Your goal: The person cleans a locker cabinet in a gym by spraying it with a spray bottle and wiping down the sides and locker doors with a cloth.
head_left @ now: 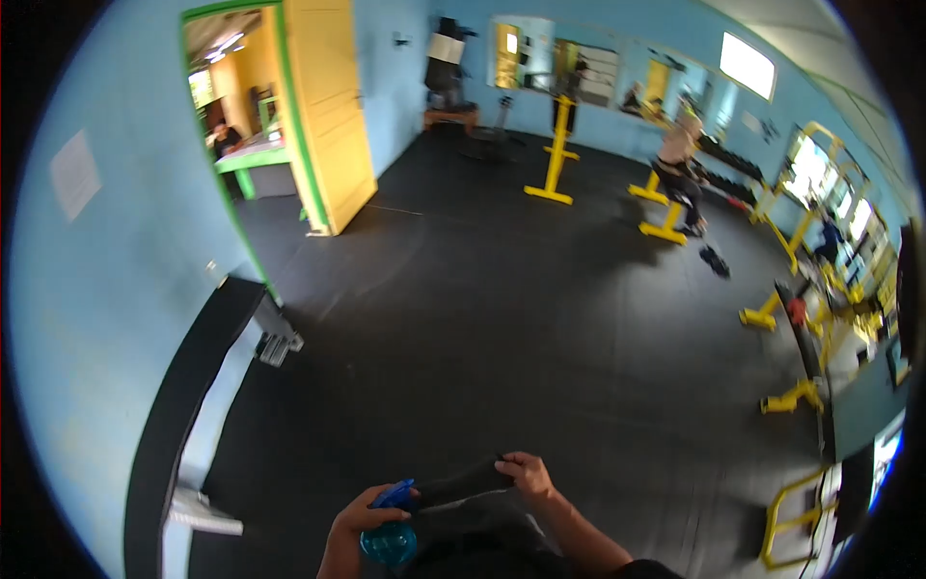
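Note:
At the bottom of the view my left hand (359,513) is closed around a spray bottle with a blue trigger head and a see-through teal body (389,545). A dark cloth (463,485) stretches from beside the bottle across to my right hand (526,475). My right fingers pinch its far corner. Whether my left fingers also grip the cloth is hard to tell, as the bottle covers that end. Both hands are in front of my body, above the black floor (415,367).
A padded black bench (193,386) runs along the blue wall at left. Beyond it an open yellow door (328,116) leads to another room. Yellow-framed gym machines (793,396) line the right side. A person (680,145) sits on equipment at the back.

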`<state>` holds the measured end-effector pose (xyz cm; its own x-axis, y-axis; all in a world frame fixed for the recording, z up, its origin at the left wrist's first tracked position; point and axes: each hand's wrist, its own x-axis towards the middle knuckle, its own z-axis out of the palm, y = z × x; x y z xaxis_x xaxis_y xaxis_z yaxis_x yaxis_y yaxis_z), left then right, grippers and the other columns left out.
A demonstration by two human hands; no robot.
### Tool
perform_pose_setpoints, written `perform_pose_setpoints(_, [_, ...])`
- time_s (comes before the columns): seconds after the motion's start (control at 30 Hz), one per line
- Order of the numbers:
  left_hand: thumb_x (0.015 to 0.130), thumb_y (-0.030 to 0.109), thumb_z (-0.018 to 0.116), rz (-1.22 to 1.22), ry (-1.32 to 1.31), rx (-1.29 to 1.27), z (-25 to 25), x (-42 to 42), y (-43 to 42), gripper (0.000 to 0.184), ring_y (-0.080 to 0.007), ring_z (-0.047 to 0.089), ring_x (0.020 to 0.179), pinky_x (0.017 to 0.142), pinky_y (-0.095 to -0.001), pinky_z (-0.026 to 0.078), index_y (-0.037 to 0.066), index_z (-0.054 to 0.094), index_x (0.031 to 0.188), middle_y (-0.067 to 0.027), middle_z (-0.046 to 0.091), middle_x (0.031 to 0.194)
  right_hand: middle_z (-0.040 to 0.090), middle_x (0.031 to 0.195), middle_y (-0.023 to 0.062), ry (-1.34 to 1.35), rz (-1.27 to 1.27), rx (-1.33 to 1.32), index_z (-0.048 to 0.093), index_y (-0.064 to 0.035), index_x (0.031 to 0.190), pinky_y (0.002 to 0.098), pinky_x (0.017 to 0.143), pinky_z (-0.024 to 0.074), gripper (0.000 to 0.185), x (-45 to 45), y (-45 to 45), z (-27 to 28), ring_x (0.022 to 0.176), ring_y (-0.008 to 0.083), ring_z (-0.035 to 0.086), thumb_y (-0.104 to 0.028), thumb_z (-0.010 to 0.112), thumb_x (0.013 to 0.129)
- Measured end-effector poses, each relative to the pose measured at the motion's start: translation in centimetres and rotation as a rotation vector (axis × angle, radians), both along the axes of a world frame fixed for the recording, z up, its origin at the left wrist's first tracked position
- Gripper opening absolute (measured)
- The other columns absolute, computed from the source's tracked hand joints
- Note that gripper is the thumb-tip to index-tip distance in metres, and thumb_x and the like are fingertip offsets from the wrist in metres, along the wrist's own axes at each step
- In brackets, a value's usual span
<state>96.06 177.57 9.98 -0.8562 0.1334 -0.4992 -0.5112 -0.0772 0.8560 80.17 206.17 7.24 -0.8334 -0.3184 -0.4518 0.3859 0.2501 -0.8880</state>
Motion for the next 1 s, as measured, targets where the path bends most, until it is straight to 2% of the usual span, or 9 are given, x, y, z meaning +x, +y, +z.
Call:
perform_pose_setpoints(0.07, [0.073, 0.016, 0.078, -0.061, -0.016, -0.022, 0.2, -4.8, -2.4, 0.053, -0.0226, 0.055, 0.112, 0.098, -0.0365, 0.040, 0.008, 0.061, 0.122, -0.0077, 0.061, 0.117, 0.058, 0.076, 0.0028, -0.072, -0.054, -0.107, 0.066, 0.0009, 0.099, 0.0273, 0.062, 0.0426, 0.026, -3.1, -1.5, 0.2, 0.070, 0.0117, 0.052, -0.020, 0.068, 0.084])
perform_pose_setpoints(0.27, [0.072, 0.025, 0.079, -0.188, -0.084, -0.209, -3.7, -17.9, -6.6, 0.059, -0.0196, 0.057, 0.106, 0.094, -0.0358, 0.042, 0.010, 0.058, 0.125, -0.0077, 0.062, 0.111, 0.059, 0.079, 0.0030, -0.078, -0.295, -0.249, 0.061, -0.0007, 0.095, 0.0271, 0.063, 0.0451, 0.014, -13.0, -5.9, -9.8, 0.068, 0.0130, 0.055, -0.008, 0.063, 0.084])
perform_pose_setpoints(0.33, [0.073, 0.023, 0.078, -0.176, -0.180, -0.167, -2.8, -21.7, -8.4, 0.056, -0.0195, 0.057, 0.107, 0.094, -0.0356, 0.042, 0.011, 0.059, 0.125, -0.0081, 0.063, 0.110, 0.057, 0.079, 0.0037, -0.361, -0.423, -0.388, 0.059, -0.0020, 0.092, 0.0282, 0.062, 0.0453, 0.011, -16.3, -8.7, -7.5, 0.070, 0.0151, 0.055, -0.007, 0.062, 0.083])
perform_pose_setpoints(0.5, [0.075, 0.019, 0.076, -0.137, -0.154, -0.149, -2.2, -32.3, -14.6, 0.049, -0.0198, 0.057, 0.106, 0.095, -0.0364, 0.042, 0.010, 0.061, 0.121, -0.0073, 0.063, 0.113, 0.056, 0.082, 0.0047, -0.296, -0.224, -0.399, 0.055, -0.0032, 0.092, 0.0284, 0.063, 0.0440, 0.013, -30.1, -14.5, -5.8, 0.074, 0.0157, 0.053, -0.005, 0.063, 0.081])
perform_pose_setpoints(0.57, [0.076, 0.017, 0.076, -0.088, -0.128, -0.125, -0.8, -35.8, -15.9, 0.048, -0.0210, 0.057, 0.108, 0.097, -0.0381, 0.041, 0.009, 0.062, 0.121, -0.0075, 0.062, 0.116, 0.059, 0.086, 0.0061, 0.054, -0.044, -0.078, 0.056, -0.0007, 0.096, 0.0296, 0.067, 0.0454, 0.017, -35.6, -17.0, -2.3, 0.078, 0.0158, 0.055, -0.005, 0.064, 0.082])
perform_pose_setpoints(0.67, [0.076, 0.015, 0.076, 0.016, -0.084, -0.024, -1.2, -41.7, -18.5, 0.047, -0.0205, 0.057, 0.107, 0.097, -0.0378, 0.042, 0.009, 0.062, 0.120, -0.0074, 0.062, 0.115, 0.060, 0.099, 0.0096, 0.177, 0.037, -0.130, 0.057, -0.0007, 0.116, 0.0332, 0.074, 0.0502, 0.037, -42.9, -20.0, 0.0, 0.091, 0.0191, 0.058, -0.011, 0.068, 0.082])
perform_pose_setpoints(0.77, [0.075, 0.017, 0.076, 0.073, -0.005, -0.083, -2.8, -48.0, -21.1, 0.049, -0.0192, 0.057, 0.108, 0.095, -0.0351, 0.042, 0.009, 0.061, 0.121, -0.0073, 0.064, 0.112, 0.061, 0.108, 0.0131, 0.278, 0.380, -0.011, 0.060, -0.0034, 0.115, 0.0343, 0.082, 0.0507, 0.036, -49.6, -22.0, 0.3, 0.100, 0.0241, 0.061, -0.012, 0.069, 0.080])
perform_pose_setpoints(0.9, [0.072, 0.025, 0.080, -0.036, -0.056, -0.196, -0.8, -58.5, -25.3, 0.058, -0.0233, 0.057, 0.110, 0.097, -0.0384, 0.042, 0.007, 0.060, 0.123, -0.0097, 0.062, 0.116, 0.063, 0.105, 0.0109, 0.458, 0.386, 0.128, 0.066, -0.0079, 0.110, 0.0352, 0.080, 0.0497, 0.036, -55.8, -24.1, -3.3, 0.091, 0.0218, 0.062, -0.011, 0.069, 0.075])
perform_pose_setpoints(1.0, [0.073, 0.026, 0.078, -0.227, 0.015, -0.253, -2.0, -67.6, -29.0, 0.057, -0.0247, 0.058, 0.109, 0.096, -0.0384, 0.042, 0.006, 0.059, 0.123, -0.0110, 0.063, 0.114, 0.063, 0.103, 0.0131, 0.712, 0.511, 0.625, 0.068, -0.0082, 0.106, 0.0404, 0.086, 0.0481, 0.037, -61.3, -24.2, -5.9, 0.093, 0.0292, 0.062, -0.012, 0.069, 0.069])
